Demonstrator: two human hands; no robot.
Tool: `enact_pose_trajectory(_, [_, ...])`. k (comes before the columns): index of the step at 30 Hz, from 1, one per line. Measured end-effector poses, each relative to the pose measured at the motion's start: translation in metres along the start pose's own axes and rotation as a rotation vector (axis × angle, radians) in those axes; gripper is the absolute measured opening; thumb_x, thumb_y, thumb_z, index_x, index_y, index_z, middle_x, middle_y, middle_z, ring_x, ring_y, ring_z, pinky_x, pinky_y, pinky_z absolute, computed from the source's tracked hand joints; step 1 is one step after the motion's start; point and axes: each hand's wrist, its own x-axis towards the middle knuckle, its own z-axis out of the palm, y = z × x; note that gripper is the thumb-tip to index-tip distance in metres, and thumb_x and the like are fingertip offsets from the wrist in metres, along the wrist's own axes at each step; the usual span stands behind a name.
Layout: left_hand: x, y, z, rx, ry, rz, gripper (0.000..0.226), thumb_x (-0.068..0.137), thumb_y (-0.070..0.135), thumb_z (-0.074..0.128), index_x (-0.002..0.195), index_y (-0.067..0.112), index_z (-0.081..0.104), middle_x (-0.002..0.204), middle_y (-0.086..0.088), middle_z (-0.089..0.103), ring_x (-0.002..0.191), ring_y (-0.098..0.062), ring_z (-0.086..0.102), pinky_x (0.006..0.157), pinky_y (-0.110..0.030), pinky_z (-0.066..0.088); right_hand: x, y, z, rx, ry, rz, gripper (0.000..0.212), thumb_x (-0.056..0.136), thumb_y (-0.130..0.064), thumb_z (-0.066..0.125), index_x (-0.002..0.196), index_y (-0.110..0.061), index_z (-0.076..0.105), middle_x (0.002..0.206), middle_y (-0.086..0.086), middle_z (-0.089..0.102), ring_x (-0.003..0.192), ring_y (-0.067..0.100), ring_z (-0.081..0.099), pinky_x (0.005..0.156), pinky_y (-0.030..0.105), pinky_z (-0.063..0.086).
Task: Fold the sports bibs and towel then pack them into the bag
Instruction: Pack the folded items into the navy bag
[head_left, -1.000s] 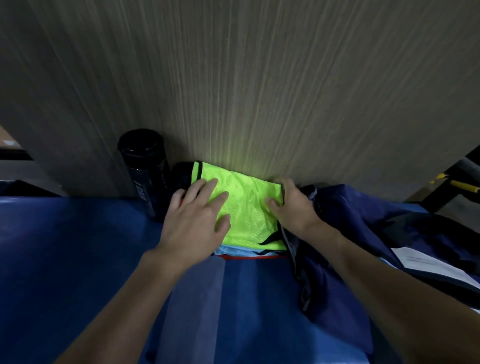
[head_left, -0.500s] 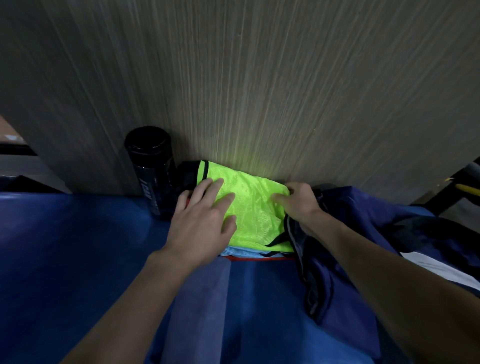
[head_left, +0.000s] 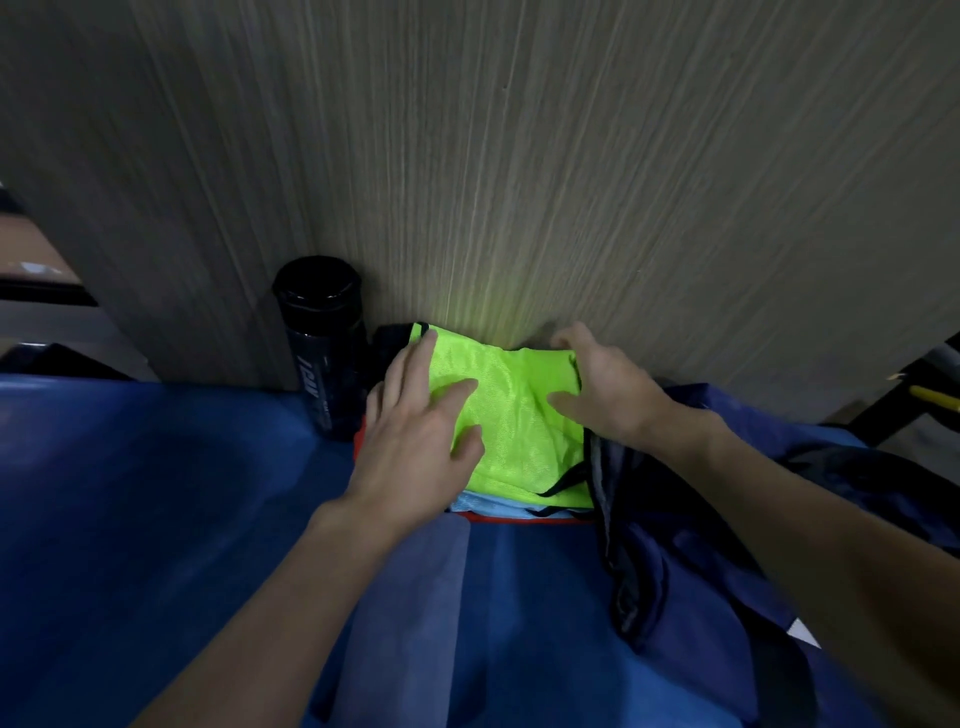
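Blue padded surface (head_left: 156, 519); wood-grain panel (head_left: 519, 156) stands at its 12 o'clock edge. Black bottle (head_left: 322, 353) upright, at 9 o'clock of folded neon bib (head_left: 519, 431). Left hand (head_left: 421, 436) flat on the bib, fingers straight. Light-blue bib (head_left: 483, 506) lies underneath. Right hand (head_left: 608, 395) spread on the 3 o'clock edge. Navy bag (head_left: 675, 545) touching at 4 o'clock.

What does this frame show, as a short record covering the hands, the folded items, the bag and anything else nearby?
left hand: flat, fingers straight, presses on the neon green bib
right hand: rests on the bib's right edge, thumb on top
stack: green bib folded, on top; light blue layer and red layer show under its near edge
bag: navy, slumped right of the stack, its edge against it
bottle: black, upright, left of the stack
backdrop: wood-grain panel behind the stack
surface: blue
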Motion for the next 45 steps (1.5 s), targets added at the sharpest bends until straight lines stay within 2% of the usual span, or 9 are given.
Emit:
enact_pose_trajectory(5, [0.001,0.0,0.001,-0.237,0.022,-0.11,0.045,0.089,0.025,0.066,0.132,0.012,0.058,0.161,-0.017,0.012,0.146,-0.033,0.021,0.118,-0.043,0.027,0.004,-0.046,-0.032,-0.14,0.018,-0.139,0.057,0.082,-0.025,0.064,0.13,-0.023,0.034,0.093,0.009,0.062,0.092,0.033,0.062,0.078,0.042,0.052])
enact_pose_trajectory(10, [0.004,0.015,-0.015,-0.568,0.115,-0.265,0.053,0.091,0.046,0.041,0.131,0.015,0.055,0.153,-0.003,0.031,0.142,-0.016,0.03,0.114,-0.027,0.025,0.013,-0.083,-0.028,0.377,0.058,0.097,0.043,0.082,-0.003,0.064,0.115,-0.01,0.038,0.094,0.007,0.049,0.066,0.028,0.063,0.037,0.031,0.05])
enact_pose_trajectory(15, [0.009,0.017,-0.021,-0.748,0.095,-0.385,0.077,0.08,0.067,0.043,0.143,0.023,0.044,0.143,0.007,0.045,0.133,-0.009,0.041,0.114,-0.035,0.034,0.017,-0.109,-0.009,1.04,-0.141,0.278,0.045,0.093,-0.008,0.063,0.123,-0.015,0.03,0.104,0.011,0.048,0.065,0.024,0.059,0.052,0.032,0.058])
enact_pose_trajectory(18, [0.007,0.014,-0.018,-0.647,0.057,-0.371,0.073,0.084,0.04,0.07,0.146,0.018,0.038,0.144,0.002,0.041,0.135,-0.014,0.039,0.113,-0.034,0.034,0.018,-0.104,0.001,1.185,-0.097,0.226,0.02,0.097,0.0,0.052,0.109,-0.014,0.042,0.099,0.011,0.05,0.078,0.03,0.06,0.071,0.04,0.056])
enact_pose_trajectory(21, [0.005,0.01,-0.016,-0.567,0.036,-0.328,0.073,0.083,0.015,0.071,0.147,0.013,0.037,0.145,-0.002,0.037,0.135,-0.018,0.037,0.114,-0.039,0.033,0.025,-0.081,0.012,0.885,0.209,0.238,0.024,0.087,0.003,0.054,0.083,-0.02,0.049,0.081,0.002,0.056,0.074,0.026,0.059,0.064,0.033,0.047])
enact_pose_trajectory(23, [0.003,0.011,-0.019,-0.563,0.031,-0.324,0.074,0.083,0.011,0.07,0.148,0.015,0.035,0.146,0.0,0.035,0.135,-0.016,0.036,0.114,-0.037,0.034,0.022,-0.068,0.022,0.687,0.192,0.266,0.016,0.074,-0.01,0.063,0.083,-0.018,0.052,0.077,0.0,0.056,0.074,0.02,0.055,0.063,0.029,0.043])
enact_pose_trajectory(28, [0.0,0.011,-0.023,-0.65,0.005,-0.328,0.076,0.083,0.007,0.066,0.147,0.029,0.032,0.14,0.003,0.047,0.126,-0.016,0.049,0.105,-0.039,0.045,0.002,-0.065,0.035,0.916,0.016,0.349,0.054,0.081,-0.022,0.079,0.118,-0.014,0.04,0.115,0.006,0.057,0.105,0.02,0.061,0.088,0.037,0.055])
enact_pose_trajectory(36, [-0.009,0.015,-0.028,-0.804,0.053,-0.155,0.083,0.08,-0.011,0.059,0.142,0.039,0.036,0.13,0.031,0.051,0.124,0.003,0.05,0.097,-0.014,0.041,-0.009,-0.07,0.022,1.348,0.099,0.347,0.061,0.073,-0.011,0.084,0.122,-0.01,0.049,0.114,0.014,0.067,0.101,0.028,0.069,0.086,0.05,0.057])
enact_pose_trajectory(45, [-0.025,0.05,-0.052,-0.766,0.213,-0.127,0.072,0.076,0.05,0.065,0.141,0.037,0.037,0.142,0.017,0.04,0.135,-0.001,0.038,0.11,-0.021,0.034,-0.065,-0.05,-0.021,1.457,0.189,0.282,0.053,0.075,-0.004,0.081,0.121,-0.011,0.053,0.112,0.013,0.07,0.097,0.027,0.071,0.082,0.044,0.059])
